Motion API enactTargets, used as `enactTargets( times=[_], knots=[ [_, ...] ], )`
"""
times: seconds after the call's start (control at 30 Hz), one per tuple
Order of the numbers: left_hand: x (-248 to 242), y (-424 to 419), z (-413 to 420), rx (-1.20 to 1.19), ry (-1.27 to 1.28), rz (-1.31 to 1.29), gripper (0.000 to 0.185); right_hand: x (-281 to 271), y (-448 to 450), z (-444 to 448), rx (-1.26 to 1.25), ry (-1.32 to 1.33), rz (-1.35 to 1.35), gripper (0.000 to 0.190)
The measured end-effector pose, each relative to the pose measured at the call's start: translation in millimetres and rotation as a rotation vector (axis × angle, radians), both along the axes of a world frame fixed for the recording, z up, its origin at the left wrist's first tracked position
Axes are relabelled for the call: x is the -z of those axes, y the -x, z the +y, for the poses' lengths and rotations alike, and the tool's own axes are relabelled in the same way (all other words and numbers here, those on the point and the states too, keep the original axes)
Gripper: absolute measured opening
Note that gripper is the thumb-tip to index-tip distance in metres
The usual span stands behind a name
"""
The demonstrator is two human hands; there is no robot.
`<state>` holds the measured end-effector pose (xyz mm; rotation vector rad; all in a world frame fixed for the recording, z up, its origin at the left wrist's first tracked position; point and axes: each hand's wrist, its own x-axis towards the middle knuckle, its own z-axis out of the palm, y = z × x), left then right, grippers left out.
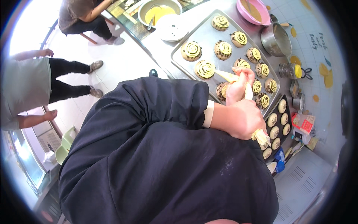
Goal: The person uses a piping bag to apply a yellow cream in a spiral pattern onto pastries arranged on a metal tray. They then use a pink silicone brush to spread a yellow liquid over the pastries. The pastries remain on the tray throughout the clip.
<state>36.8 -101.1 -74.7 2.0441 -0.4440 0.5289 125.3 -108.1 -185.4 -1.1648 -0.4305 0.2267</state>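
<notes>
My left hand (243, 119) grips the full piping bag near its twisted end (261, 137). Farther forward, my right hand (236, 86) has its fingers around the narrow part of the piping bag (226, 75). The bag's tip lies at the edge of a round brown bun (205, 69) topped with a yellow piped spiral. A large metal baking tray (179, 57) under the hands carries several such buns, with dark bits around their spirals. One bun (222, 91) beside my right hand has yellow cream partly hidden by the hand.
A dark tray (279, 123) of pale buns lies at right. Around the big tray stand a pink bowl (254, 12), a metal pot (276, 39), a lidded jar (289, 71), a bowl of yellow liquid (160, 12) and a white plate (172, 28). Two other people are at left.
</notes>
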Motion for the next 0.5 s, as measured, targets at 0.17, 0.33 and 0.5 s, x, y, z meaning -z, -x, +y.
enactTargets(
  times=[0.17,0.33,0.5],
  knots=[
    [-8.1,2.7,-24.2,-0.007,0.133,-0.078,0.016,-5.6,10.7,-8.4,-0.025,-0.163,0.105,0.011],
    [-32.9,18.4,-0.1,-0.179,-0.044,-0.177,0.01,-9.0,23.0,4.9,0.011,-0.043,-0.132,0.018],
    [-64.6,43.0,31.3,-0.53,-0.19,-0.212,0.008,-119.6,55.1,0.1,0.022,-0.328,-0.787,0.019]
  ],
)
